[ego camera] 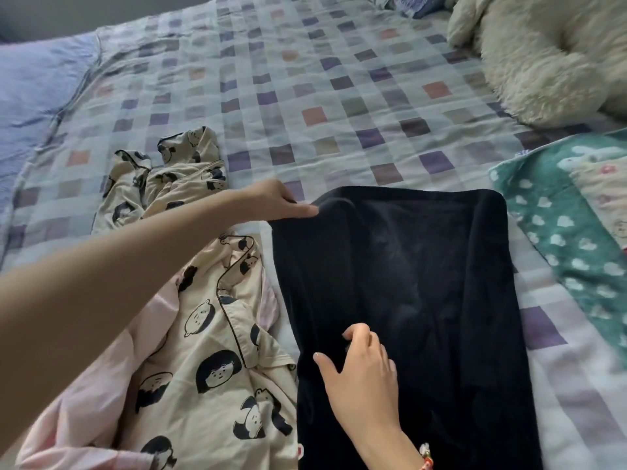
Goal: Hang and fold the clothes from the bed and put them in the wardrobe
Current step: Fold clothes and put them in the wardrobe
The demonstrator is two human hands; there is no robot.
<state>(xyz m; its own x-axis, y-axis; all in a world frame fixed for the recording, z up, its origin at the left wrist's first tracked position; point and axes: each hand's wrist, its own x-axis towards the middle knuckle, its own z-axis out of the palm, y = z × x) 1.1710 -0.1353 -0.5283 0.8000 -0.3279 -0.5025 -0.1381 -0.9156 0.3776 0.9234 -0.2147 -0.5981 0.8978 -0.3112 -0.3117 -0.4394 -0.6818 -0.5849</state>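
Observation:
A black garment (441, 283) lies spread flat on the checked bedspread (305, 79), folded into a long rectangle. My left hand (271, 203) reaches over and pinches its far left corner. My right hand (359, 368) rests on the near left part of the garment, its fingers curled and pinching a bit of the black cloth. Left of it lie a cream pyjama top printed with cartoon faces (210, 351) and a second crumpled piece of the same print (169, 174). A pale pink garment (101, 401) lies under the pyjama top.
A fluffy white plush toy (549, 52) sits at the far right of the bed. A green towel with white shapes (559, 232) lies on the right. A blue pillow or sheet (37, 83) is at the far left.

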